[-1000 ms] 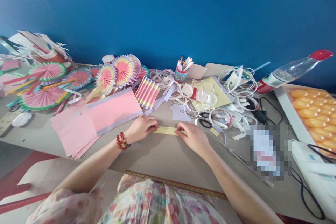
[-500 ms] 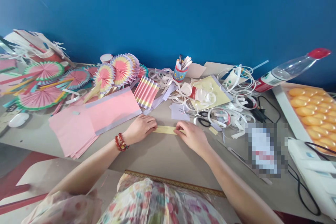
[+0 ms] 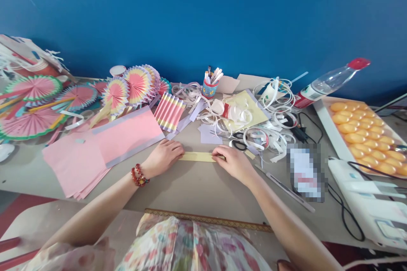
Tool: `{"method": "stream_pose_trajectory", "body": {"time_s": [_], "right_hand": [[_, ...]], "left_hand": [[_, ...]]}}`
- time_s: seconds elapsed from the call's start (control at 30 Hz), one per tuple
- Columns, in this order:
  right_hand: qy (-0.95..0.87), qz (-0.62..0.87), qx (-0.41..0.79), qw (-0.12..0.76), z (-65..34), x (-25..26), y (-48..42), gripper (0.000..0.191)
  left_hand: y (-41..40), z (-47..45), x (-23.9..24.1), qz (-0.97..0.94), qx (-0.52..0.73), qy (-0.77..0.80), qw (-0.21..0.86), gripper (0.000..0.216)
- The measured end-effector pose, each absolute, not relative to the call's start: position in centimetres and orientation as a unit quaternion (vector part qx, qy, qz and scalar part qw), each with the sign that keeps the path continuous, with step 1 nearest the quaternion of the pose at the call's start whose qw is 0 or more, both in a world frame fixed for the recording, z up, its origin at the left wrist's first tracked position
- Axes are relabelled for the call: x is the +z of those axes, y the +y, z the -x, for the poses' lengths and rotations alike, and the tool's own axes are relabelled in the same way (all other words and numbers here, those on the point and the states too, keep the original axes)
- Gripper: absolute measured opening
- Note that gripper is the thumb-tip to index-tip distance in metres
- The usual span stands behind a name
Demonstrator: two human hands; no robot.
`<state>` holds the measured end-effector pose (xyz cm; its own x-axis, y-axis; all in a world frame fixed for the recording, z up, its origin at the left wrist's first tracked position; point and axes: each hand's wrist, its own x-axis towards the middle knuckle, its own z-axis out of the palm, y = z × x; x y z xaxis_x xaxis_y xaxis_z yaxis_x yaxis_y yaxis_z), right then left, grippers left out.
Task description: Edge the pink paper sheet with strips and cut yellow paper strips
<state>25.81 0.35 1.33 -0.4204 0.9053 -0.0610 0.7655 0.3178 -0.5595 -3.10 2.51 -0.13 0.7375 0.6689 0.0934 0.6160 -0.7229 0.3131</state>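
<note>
A narrow yellow paper strip lies across the grey table between my hands. My left hand, with a beaded bracelet at the wrist, has its fingers together on the strip's left end. At the other end, my right hand pinches the strip between thumb and fingers. Just left of my left hand are a pink sheet with lilac edges and a stack of pink paper. Behind it stands a pleated striped paper.
Finished paper fans lie at the back left. Curled white strips, scissors and a pen cup are behind my hands. On the right are a utility knife, a tilted bottle and a white glue gun-like device.
The view has turned slightly right, so the table things sit further left. My hands are a little further apart, and more of the yellow strip shows between them.
</note>
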Motion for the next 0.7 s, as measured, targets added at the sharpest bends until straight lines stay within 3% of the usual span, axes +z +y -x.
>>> {"method": "stream_pose_trajectory", "body": {"time_s": [0.7], "right_hand": [[-0.800, 0.487, 0.333, 0.109, -27.3, 1.7, 2.3, 0.009]], "left_hand": [[2.6, 3.1, -0.2, -0.920, 0.110, 0.350, 0.137, 0.022]]}}
